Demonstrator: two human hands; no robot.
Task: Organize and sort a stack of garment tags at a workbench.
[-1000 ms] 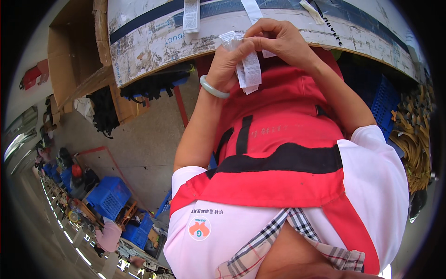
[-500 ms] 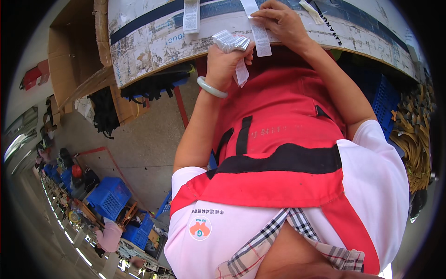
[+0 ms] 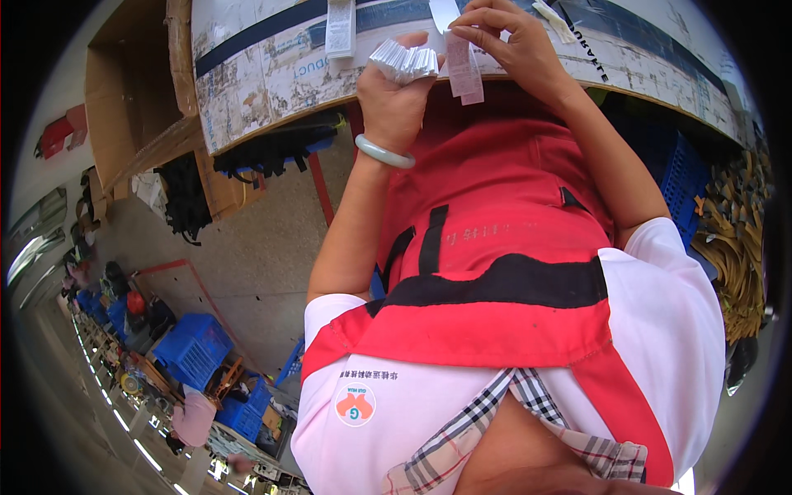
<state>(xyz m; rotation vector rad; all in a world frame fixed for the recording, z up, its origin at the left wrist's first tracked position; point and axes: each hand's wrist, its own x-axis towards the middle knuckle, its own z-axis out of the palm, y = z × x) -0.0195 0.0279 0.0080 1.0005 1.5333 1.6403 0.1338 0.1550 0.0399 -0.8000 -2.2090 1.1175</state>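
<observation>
A thick bundle of folded white labels is gripped in my left hand, its layered edges fanned toward the worktable. Just to the right, my right hand pinches the upper part of thin, translucent white labels that hang over the table's near edge. Another white label strip lies above them, beside my fingertips. A separate stack of printed labels rests on the worktable, left of both hands.
The table is covered with worn printed cardboard. A twisted pale scrap lies beyond my right hand. An open cardboard box stands at the left, with black straps hanging below. At the right are a blue crate and brown strips.
My left hand has turned, so the bundle's edges face up and its dangling tail no longer shows. At my right hand, the hanging label now looks doubled and more see-through.
</observation>
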